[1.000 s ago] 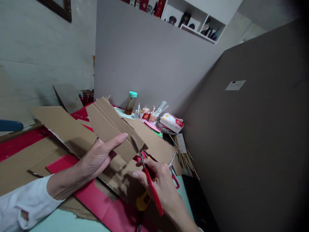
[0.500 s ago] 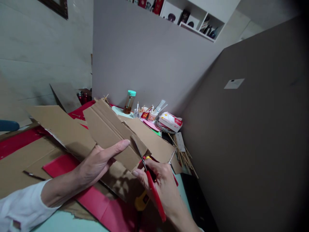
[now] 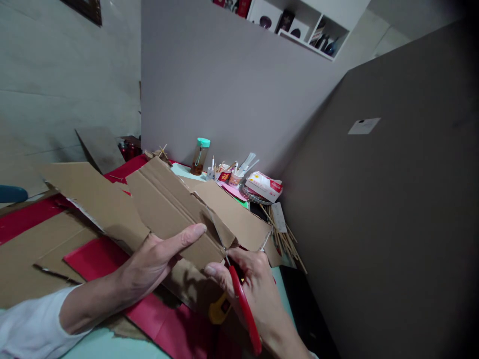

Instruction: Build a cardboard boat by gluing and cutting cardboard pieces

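My left hand (image 3: pixel 160 257) grips a creased piece of brown cardboard (image 3: pixel 160 199), its thumb lying on top and the other fingers hidden below. My right hand (image 3: pixel 254 284) is closed round red-handled scissors (image 3: pixel 245 310). The scissor blades lie at the cardboard's right part, near its lower right corner, and a strip along that edge is partly parted from the rest. Beneath my right hand shows a yellow tool (image 3: pixel 219 309), partly hidden.
Cardboard sheets (image 3: pixel 93 194) and red strips (image 3: pixel 164 324) cover much of the pale green table (image 3: pixel 108 344). Behind stand a bottle (image 3: pixel 200 157), cups of pens (image 3: pixel 235 178) and a tissue pack (image 3: pixel 264 186). Thin sticks (image 3: pixel 286 242) lie by the right partition.
The scissors have moved a little along the cardboard's right part, and their blades look closer together. The strip there stands more apart. My left thumb is slightly farther right.
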### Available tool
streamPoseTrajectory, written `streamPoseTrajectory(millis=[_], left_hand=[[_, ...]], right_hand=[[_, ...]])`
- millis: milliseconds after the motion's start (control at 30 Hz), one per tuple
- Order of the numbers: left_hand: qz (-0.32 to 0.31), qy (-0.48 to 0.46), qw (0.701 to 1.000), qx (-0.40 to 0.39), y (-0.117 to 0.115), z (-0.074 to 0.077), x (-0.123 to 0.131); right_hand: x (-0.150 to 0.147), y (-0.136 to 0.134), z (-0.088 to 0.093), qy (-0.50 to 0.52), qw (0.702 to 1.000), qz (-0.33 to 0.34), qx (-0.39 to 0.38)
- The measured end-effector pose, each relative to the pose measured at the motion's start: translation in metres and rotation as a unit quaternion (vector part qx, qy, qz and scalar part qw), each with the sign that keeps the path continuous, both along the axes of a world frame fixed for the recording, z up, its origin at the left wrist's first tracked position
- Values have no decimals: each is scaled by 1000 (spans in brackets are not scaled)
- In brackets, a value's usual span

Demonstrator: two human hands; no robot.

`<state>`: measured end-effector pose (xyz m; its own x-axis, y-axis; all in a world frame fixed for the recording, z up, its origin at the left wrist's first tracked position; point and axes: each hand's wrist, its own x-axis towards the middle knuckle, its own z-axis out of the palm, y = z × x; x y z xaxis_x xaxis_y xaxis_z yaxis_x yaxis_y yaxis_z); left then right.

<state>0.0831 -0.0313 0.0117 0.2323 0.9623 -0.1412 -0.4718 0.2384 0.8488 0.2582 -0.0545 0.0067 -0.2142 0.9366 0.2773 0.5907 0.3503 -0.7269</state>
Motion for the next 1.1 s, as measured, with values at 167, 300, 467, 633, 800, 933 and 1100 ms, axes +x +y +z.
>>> streamPoseTrajectory(millis=[167, 300, 467, 633, 800, 933, 1100], left_hand=[[13, -45, 998, -39, 6, 5, -2], [140, -65, 988, -2, 19, 7, -9], [135, -21, 990, 25, 24, 3, -11], [84, -25, 996, 18, 20, -1, -8], [75, -30, 997, 11, 18, -3, -9], [80, -31, 996, 10, 16, -4, -7], [93, -20, 995, 29, 15, -2, -8]], right_hand=[[1, -1, 0, 7, 1000, 8, -11], [5, 0, 2, 16, 999, 6, -51], [7, 1, 4, 32, 996, 2, -84], [4, -3, 8, 35, 997, -23, -72], [5, -3, 10, 55, 994, 8, -92], [8, -3, 6, 58, 996, -5, -66], [7, -3, 1, 104, 991, 51, -65]])
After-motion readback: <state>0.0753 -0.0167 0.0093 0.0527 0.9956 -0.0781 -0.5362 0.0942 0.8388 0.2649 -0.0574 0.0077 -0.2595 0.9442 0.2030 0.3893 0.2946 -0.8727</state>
